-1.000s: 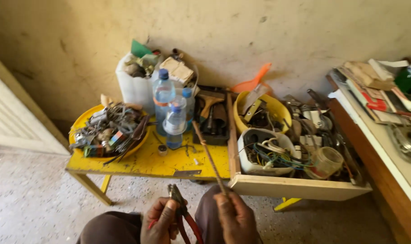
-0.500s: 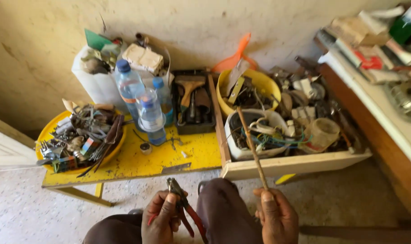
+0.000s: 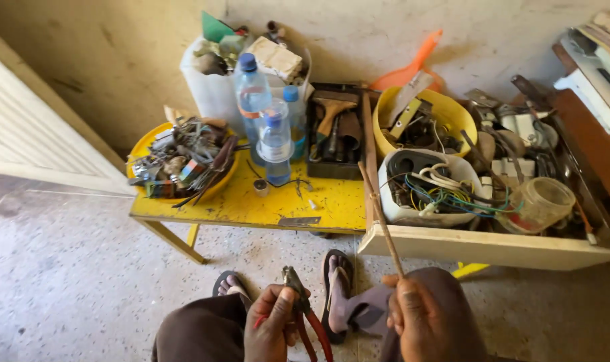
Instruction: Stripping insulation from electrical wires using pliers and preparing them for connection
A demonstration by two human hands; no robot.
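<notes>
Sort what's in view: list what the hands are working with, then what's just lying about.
In hand:
left hand holds red-handled pliers
right hand holds thin rod

Lying about:
water bottles
yellow table
yellow bowl of scrap
white tub of wires

Low yellow table (image 3: pixel 238 209) w/ chipped paint stands vs. a stained beige plaster wall (image 3: pixel 117 60). Speckled grey concrete floor (image 3: pixel 63 281) below the table. White slatted panel (image 3: pixel 30 134) left of the table; wooden crate (image 3: pixel 486 247) butts its right edge. Soft daylight.
</notes>
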